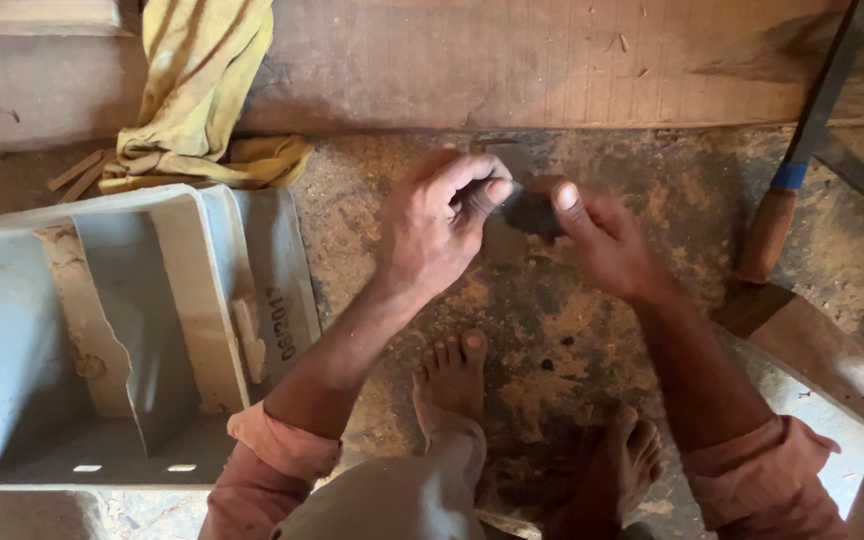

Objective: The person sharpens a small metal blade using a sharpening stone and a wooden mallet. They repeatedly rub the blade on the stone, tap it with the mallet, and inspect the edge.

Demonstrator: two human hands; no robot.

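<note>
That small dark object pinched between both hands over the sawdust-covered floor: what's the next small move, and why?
Probably keep both grips and ease the small dark object closer for a look. The left hand and right hand each pinch an end with thumb and fingertips, so most of it is hidden and its shape cannot be told. Letting go risks losing it on the dusty floor.
</note>
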